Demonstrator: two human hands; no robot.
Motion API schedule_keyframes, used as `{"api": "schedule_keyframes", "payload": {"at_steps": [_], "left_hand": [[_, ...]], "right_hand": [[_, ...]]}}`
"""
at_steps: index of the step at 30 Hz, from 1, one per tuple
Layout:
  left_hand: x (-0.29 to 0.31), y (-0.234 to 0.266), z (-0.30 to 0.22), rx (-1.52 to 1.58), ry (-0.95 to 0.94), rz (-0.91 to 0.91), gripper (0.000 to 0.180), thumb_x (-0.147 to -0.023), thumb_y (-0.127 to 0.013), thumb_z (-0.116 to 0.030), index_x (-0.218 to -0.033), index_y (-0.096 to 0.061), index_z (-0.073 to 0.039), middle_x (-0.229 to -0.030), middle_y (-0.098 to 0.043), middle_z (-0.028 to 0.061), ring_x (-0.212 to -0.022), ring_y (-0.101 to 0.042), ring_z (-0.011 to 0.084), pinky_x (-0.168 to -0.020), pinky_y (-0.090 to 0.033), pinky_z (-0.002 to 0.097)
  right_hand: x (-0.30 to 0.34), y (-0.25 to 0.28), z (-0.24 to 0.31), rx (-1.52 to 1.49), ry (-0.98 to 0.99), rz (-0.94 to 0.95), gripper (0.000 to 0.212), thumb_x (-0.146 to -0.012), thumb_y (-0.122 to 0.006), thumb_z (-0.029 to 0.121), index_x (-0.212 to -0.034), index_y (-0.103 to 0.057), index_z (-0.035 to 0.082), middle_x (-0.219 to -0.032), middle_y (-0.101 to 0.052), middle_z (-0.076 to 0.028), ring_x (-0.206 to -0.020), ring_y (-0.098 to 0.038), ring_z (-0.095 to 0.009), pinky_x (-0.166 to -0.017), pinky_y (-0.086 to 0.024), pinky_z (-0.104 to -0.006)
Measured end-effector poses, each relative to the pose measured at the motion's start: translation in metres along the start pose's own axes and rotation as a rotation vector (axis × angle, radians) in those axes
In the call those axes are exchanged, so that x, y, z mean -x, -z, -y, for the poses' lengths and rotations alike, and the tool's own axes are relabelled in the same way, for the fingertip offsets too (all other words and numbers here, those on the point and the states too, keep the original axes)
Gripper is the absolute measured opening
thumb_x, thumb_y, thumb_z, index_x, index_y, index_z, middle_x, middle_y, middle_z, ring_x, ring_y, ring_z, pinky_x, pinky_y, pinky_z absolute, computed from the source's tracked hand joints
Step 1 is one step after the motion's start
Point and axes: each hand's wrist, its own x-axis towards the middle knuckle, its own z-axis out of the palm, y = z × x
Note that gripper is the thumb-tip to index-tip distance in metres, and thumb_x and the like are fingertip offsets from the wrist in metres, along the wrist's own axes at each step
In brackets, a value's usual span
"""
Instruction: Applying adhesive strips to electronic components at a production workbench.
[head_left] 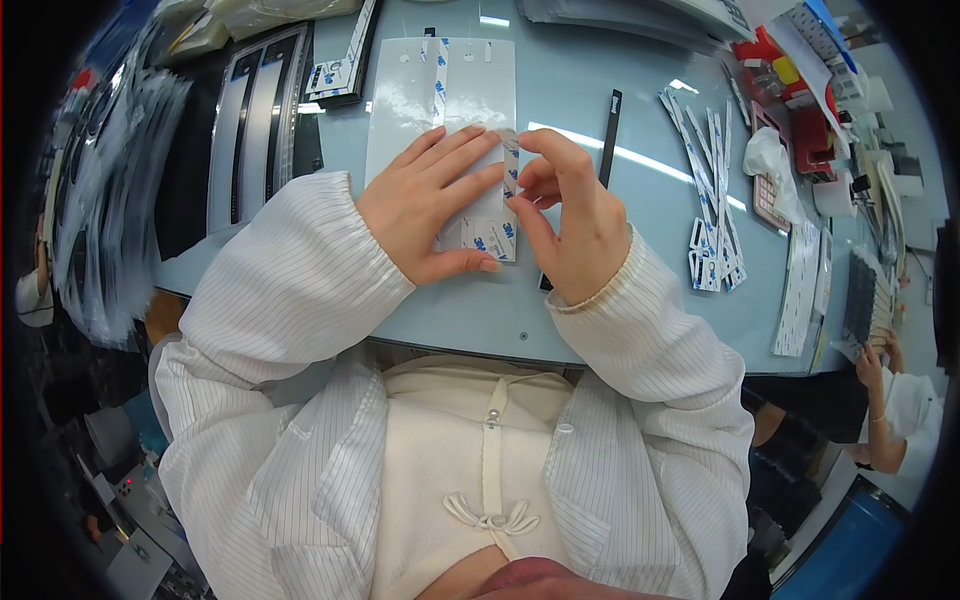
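Observation:
A pale, glossy sheet [405, 110] lies on the table in front of me. My left hand [425, 205] is open, spread flat on the sheet with its fingers pointing up and right. Along the sheet's right edge runs a blue-printed adhesive strip [511, 165]. My right hand [575, 220] is curled at that edge, its index finger and thumb touching the strip at two spots. Below them is a wider adhesive patch [487, 238]. Another adhesive strip [440, 75] runs down the sheet's upper middle, partly hidden by my left hand.
A black flat tool [609, 138] lies right of the sheet. Loose adhesive strips [708, 190] are fanned out farther right, near a crumpled tissue [770, 165]. Framed panels [258, 130] and hanging plastic sheets [120, 200] stand left. Another person's arm [888, 440] shows far right.

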Motion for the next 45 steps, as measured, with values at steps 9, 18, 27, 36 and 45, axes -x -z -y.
{"api": "schedule_keyframes", "payload": {"at_steps": [9,18,27,36,45], "left_hand": [[0.0,0.001,0.0,0.014,0.007,0.022,0.081,-0.082,-0.073,-0.055,-0.139,-0.046,-0.004,-0.153,-0.035,0.0214,-0.148,-0.025,0.0352,-0.121,-0.019,0.05],[0.002,-0.002,0.001,-0.129,-0.026,0.069,0.088,-0.083,-0.062,-0.068,-0.141,-0.04,-0.004,-0.155,-0.032,0.0201,-0.149,-0.021,0.0343,-0.122,-0.017,0.05],[0.003,0.001,0.003,-0.092,-0.044,0.071,0.103,-0.079,-0.057,-0.078,-0.146,-0.038,-0.002,-0.159,-0.026,0.0207,-0.15,-0.018,0.034,-0.122,-0.016,0.0499],[0.0,0.007,0.005,0.002,-0.066,0.068,0.106,-0.077,-0.064,-0.074,-0.153,-0.032,-0.007,-0.16,-0.024,0.0198,-0.15,-0.018,0.0338,-0.122,-0.015,0.0502],[0.004,0.031,-0.003,0.107,-0.131,-0.017,0.077,-0.078,-0.075,-0.052,-0.133,-0.056,-0.002,-0.149,-0.043,0.0232,-0.141,-0.035,0.0436,-0.115,-0.029,0.0518]], "right_hand": [[0.0,-0.001,0.002,0.008,0.032,-0.023,0.061,-0.08,-0.071,-0.01,-0.132,-0.044,0.008,-0.084,-0.065,-0.01,-0.074,-0.07,-0.022,-0.069,-0.058,-0.0304],[-0.002,0.003,0.012,0.063,0.101,-0.043,0.061,-0.078,-0.073,-0.011,-0.13,-0.045,0.006,-0.083,-0.065,-0.01,-0.074,-0.07,-0.022,-0.068,-0.058,-0.0303],[-0.004,0.015,0.024,0.049,0.119,-0.058,0.06,-0.078,-0.072,-0.012,-0.129,-0.044,0.004,-0.084,-0.066,-0.01,-0.075,-0.069,-0.019,-0.07,-0.057,-0.029],[0.005,0.054,0.018,-0.231,-0.076,-0.077,0.075,-0.076,-0.073,-0.013,-0.136,-0.031,0.007,-0.089,-0.064,-0.009,-0.081,-0.069,-0.017,-0.073,-0.057,-0.0263],[0.037,0.084,-0.028,-0.41,-0.566,0.001,0.082,-0.075,-0.075,-0.01,-0.139,-0.028,0.008,-0.09,-0.064,-0.01,-0.08,-0.07,-0.017,-0.078,-0.057,-0.027]]}}
